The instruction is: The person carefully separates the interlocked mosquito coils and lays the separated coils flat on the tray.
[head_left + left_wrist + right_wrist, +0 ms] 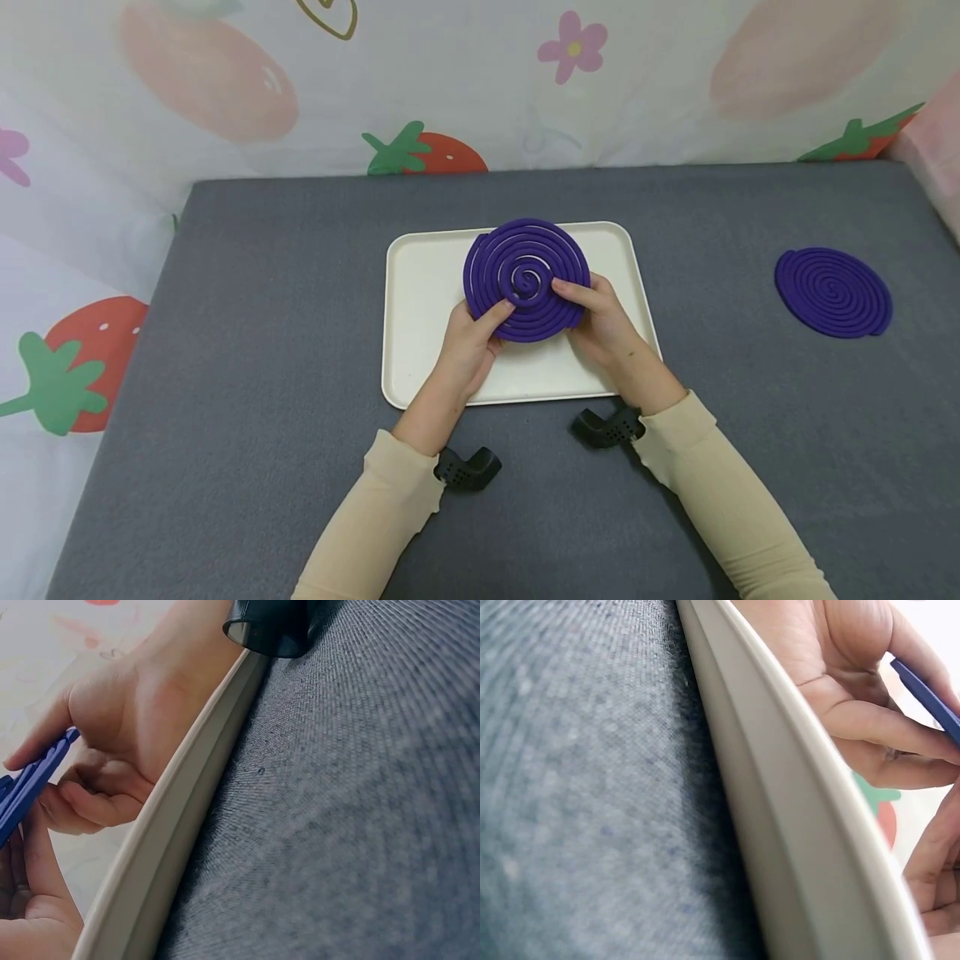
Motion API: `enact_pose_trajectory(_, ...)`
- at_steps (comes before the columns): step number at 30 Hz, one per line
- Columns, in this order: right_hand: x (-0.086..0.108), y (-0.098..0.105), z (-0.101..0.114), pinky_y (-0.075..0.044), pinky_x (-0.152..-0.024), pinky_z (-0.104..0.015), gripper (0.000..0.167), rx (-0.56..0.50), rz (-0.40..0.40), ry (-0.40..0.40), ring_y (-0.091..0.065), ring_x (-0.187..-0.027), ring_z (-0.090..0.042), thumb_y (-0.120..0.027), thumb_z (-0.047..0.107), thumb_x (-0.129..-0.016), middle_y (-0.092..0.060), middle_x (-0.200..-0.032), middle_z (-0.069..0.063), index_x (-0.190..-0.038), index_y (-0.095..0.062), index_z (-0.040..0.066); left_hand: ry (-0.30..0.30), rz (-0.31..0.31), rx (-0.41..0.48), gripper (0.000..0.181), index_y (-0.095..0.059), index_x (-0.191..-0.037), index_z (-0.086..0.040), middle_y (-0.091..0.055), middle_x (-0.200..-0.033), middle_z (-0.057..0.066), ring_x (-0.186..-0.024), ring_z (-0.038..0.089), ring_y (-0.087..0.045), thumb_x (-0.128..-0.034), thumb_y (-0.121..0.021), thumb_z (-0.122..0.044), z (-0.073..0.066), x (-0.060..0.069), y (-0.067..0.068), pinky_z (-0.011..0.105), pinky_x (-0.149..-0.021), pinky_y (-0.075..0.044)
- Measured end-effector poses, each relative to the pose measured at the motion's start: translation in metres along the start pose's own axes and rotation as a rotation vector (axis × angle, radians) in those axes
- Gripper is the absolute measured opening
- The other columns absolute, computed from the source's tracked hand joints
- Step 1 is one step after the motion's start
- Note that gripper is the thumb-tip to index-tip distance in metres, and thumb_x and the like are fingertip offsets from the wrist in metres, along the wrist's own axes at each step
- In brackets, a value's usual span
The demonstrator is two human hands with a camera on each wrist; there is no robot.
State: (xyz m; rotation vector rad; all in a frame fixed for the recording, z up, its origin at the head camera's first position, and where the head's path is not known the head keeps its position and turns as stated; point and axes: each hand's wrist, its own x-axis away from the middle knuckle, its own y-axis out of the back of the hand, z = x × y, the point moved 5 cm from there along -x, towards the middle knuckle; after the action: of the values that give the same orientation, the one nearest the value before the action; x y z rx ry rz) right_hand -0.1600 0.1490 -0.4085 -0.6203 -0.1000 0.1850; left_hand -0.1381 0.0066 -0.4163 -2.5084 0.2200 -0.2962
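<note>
A round purple mat (527,280), wound in a flat spiral with thin gaps between its coils, is held up over a white tray (422,333) in the head view. My left hand (471,343) grips its lower left edge, thumb on the front face. On the lower right edge, my right hand (603,332) pinches it the same way. Both wrist views show only part of the mat, nearly edge-on, a purple strip (34,784) in the left one and a thin purple edge (928,697) in the right one. Fingers behind the mat are mostly hidden.
A second purple spiral mat (833,292) lies flat on the grey tablecloth (285,333), to the right of the tray. Behind the table hangs a white curtain (652,92) printed with strawberries and flowers. A black wrist device (471,468) sits at each sleeve cuff.
</note>
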Motion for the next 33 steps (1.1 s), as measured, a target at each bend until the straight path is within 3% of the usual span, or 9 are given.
enact_pose_trajectory(6, -0.0002, 0.0012, 0.0006, -0.053, -0.067, -0.022, 0.013, -0.022, -0.021, 0.01, -0.064, -0.076, -0.012, -0.063, 0.004, -0.085, -0.068, -0.087, -0.004, -0.097, -0.064, 0.007, -0.01, 0.012, 0.016, 0.026, -0.046, -0.119, 0.006, -0.063, -0.091, 0.0, -0.08, 0.007, -0.063, -0.093, -0.046, 0.003, -0.0003, 0.0004, -0.0004, 0.019, -0.072, -0.053)
enact_pose_trajectory(12, -0.0007, 0.0022, 0.0001, -0.052, -0.065, -0.022, 0.019, -0.038, -0.025, 0.014, -0.064, -0.072, -0.012, -0.076, 0.016, -0.08, -0.068, -0.082, -0.003, -0.092, -0.065, 0.007, -0.014, 0.011, 0.031, 0.021, -0.048, -0.114, 0.002, -0.063, -0.088, -0.001, -0.077, 0.008, -0.063, -0.0936, -0.046, 0.002, -0.0015, 0.0017, -0.0017, 0.02, -0.071, -0.053)
enact_pose_trajectory(22, -0.0004, 0.0014, 0.0014, -0.054, -0.062, -0.023, 0.022, -0.065, -0.017, 0.015, -0.065, -0.07, -0.012, -0.081, 0.019, -0.075, -0.069, -0.079, -0.005, -0.089, -0.068, 0.007, -0.027, -0.003, 0.077, 0.019, -0.049, -0.112, 0.0, -0.063, -0.089, 0.0, -0.079, 0.009, -0.064, -0.0935, -0.046, 0.003, -0.0007, 0.0002, 0.0, 0.021, -0.072, -0.054)
enact_pose_trajectory(33, 0.0001, 0.0003, 0.0032, -0.054, -0.059, -0.022, 0.017, -0.137, 0.007, 0.018, -0.066, -0.068, -0.012, -0.066, 0.022, -0.09, -0.071, -0.079, -0.006, -0.091, -0.068, 0.005, -0.045, 0.008, 0.127, 0.018, -0.051, -0.109, -0.002, -0.065, -0.088, 0.002, -0.078, 0.01, -0.065, -0.0923, -0.045, 0.004, -0.0023, -0.0002, -0.0014, 0.022, -0.072, -0.055)
